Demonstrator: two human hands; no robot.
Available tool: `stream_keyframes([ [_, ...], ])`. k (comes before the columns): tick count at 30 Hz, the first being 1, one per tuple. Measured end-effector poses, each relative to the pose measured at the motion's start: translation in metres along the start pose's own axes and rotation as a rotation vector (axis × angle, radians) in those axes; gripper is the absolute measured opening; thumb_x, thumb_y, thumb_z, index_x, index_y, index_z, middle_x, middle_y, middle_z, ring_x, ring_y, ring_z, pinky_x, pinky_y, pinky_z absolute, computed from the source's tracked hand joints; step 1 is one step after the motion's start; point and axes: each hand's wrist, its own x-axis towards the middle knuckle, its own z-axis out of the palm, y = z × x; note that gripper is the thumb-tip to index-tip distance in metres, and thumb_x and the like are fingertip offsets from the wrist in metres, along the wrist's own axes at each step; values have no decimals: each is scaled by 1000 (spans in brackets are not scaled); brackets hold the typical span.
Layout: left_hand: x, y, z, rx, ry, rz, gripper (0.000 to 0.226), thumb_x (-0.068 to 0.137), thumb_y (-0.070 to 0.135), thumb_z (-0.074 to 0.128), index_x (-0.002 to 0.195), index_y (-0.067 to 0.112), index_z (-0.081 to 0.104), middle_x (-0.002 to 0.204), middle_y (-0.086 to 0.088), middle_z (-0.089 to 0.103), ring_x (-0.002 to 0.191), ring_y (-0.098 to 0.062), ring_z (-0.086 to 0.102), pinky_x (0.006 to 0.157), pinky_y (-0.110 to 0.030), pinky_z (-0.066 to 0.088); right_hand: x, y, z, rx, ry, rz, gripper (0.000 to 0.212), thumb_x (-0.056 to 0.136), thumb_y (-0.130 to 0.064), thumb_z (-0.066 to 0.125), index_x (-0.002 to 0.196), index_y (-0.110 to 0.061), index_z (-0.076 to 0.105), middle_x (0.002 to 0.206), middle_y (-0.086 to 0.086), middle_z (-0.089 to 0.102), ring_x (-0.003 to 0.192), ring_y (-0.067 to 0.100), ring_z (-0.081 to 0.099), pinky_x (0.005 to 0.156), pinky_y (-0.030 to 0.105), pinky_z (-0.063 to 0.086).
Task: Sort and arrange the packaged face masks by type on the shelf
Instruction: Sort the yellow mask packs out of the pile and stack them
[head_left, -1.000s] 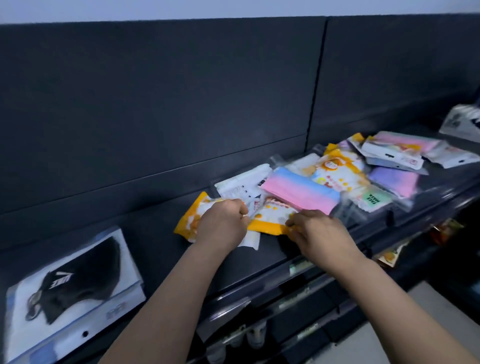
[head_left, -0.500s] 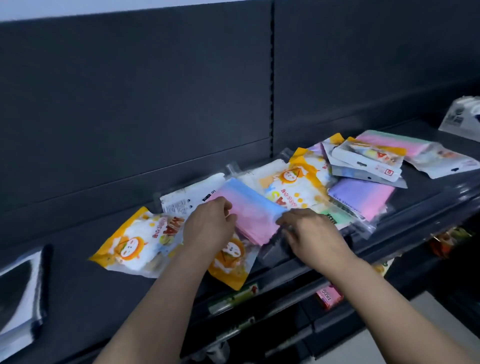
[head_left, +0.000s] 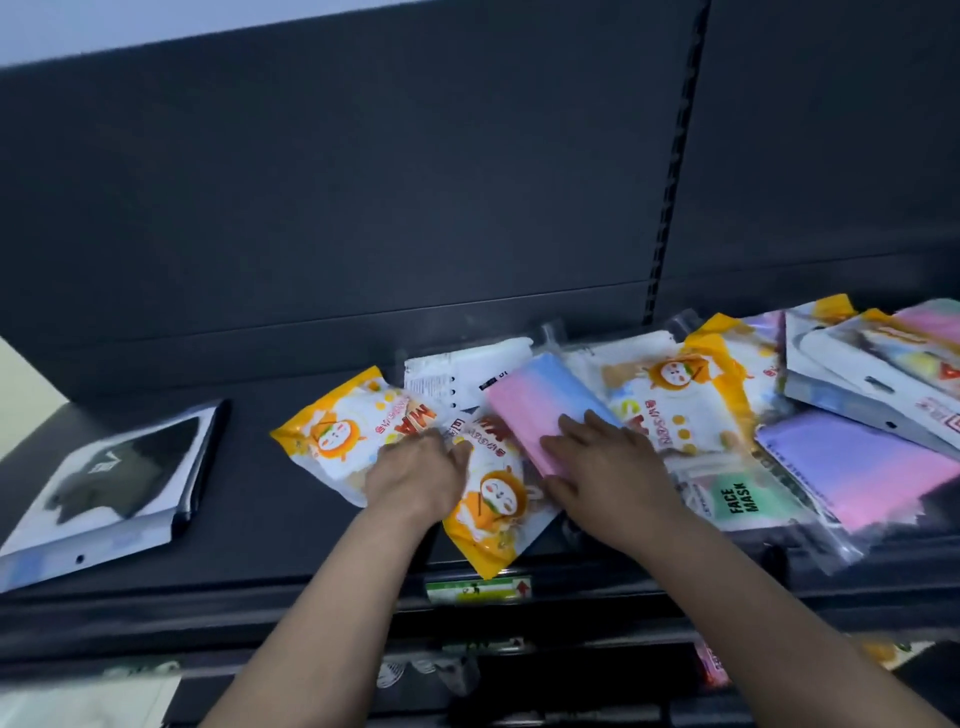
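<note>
The right hand (head_left: 608, 467) lay open and flat, with its fingers spread out, pressing down on the near end of a pink and blue pack (head_left: 540, 400). The left hand (head_left: 415, 478) rested just beside it, on top of two orange packs. Its fingers were bent down onto them, and I cannot tell if it was holding one or only touching. The first orange pack (head_left: 348, 431) stuck out to the left of that hand. The second orange pack (head_left: 493, 514) lay between the two hands, and its near corner hung over the front edge of the shelf (head_left: 260, 519). The pink and blue pack lay partly on top of this second orange pack and on a white pack (head_left: 457, 374) behind it. To the right of the right hand was a third orange pack (head_left: 675, 395), and near it a green pack (head_left: 740, 501) that said FACE MASK. Further right lay a purple and pink pack (head_left: 857, 467), with white packs (head_left: 872, 389) piled behind it. Far off to the left, well apart from the hands, a black mask pack (head_left: 119, 473) lay alone on the shelf.
</note>
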Motion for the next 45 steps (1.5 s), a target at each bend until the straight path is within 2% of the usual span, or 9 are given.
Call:
stream_keyframes([
  [7, 0, 39, -6, 149, -62, 149, 59, 96, 61, 30, 129, 17, 53, 129, -8, 59, 118, -31, 55, 90, -33, 43, -2, 24, -12, -69, -25, 252, 39, 84, -31, 49, 120, -19, 55, 128, 3, 51, 124, 29, 39, 89, 38, 38],
  [13, 23, 24, -21, -11, 80, 194, 40, 98, 46, 36, 113, 20, 62, 115, -5, 66, 105, -28, 60, 77, -32, 47, 4, -6, -17, 164, 169, 124, 30, 83, -23, 59, 111, -18, 66, 106, 5, 66, 100, 27, 60, 78, 35, 46],
  [17, 40, -24, -33, -70, 241, 46, 43, 96, 35, 47, 133, 15, 47, 134, -8, 52, 126, -31, 40, 92, -39, 43, 12, -43, -11, 243, 117, -3, 32, 88, -39, 52, 114, -24, 63, 114, -2, 63, 103, 20, 59, 84, 36, 49],
  [22, 58, -65, -38, -119, 132, -25, 51, 95, 40, 49, 137, 12, 41, 141, -12, 44, 129, -35, 39, 99, -41, 38, 18, -70, -2, 177, -33, -5, 59, 79, -65, 46, 126, -30, 54, 134, -7, 53, 127, 15, 44, 103, 34, 35],
  [26, 59, -67, -38, -129, 75, 81, 49, 88, 48, 58, 122, 15, 48, 123, -10, 58, 113, -31, 55, 80, -34, 43, 17, -76, 11, 53, -2, 79, 45, 81, -47, 36, 109, -25, 63, 117, -2, 63, 122, 20, 48, 100, 39, 36],
  [32, 35, -65, -66, 371, -158, 47, 56, 65, 74, 65, 70, 20, 53, 73, 8, 61, 78, -16, 62, 66, -25, 44, 27, -91, 11, -14, 118, 138, 31, 63, -24, 49, 85, -19, 72, 77, 3, 70, 79, 26, 66, 76, 38, 48],
  [36, 35, -64, -66, 255, 122, 164, 50, 70, 59, 70, 105, 25, 59, 100, 3, 63, 96, -21, 58, 69, -29, 44, 22, -107, 10, 114, 30, 20, 36, 83, -49, 44, 103, -28, 66, 99, -5, 68, 97, 19, 61, 92, 40, 41],
  [39, 47, -66, -48, 9, -12, 440, 64, 82, 49, 65, 140, 33, 43, 141, 6, 50, 130, -20, 43, 98, -34, 41, 19, -110, 11, 107, -33, -25, 36, 82, -53, 50, 109, -31, 61, 108, -8, 64, 105, 17, 57, 99, 41, 32],
  [45, 45, -82, -53, 297, -67, 294, 49, 83, 64, 53, 107, 23, 63, 107, 1, 63, 100, -20, 59, 73, -30, 43, 29, -113, 17, 2, 39, 37, 18, 75, -26, 65, 92, -30, 69, 91, -4, 69, 93, 21, 63, 93, 46, 39],
])
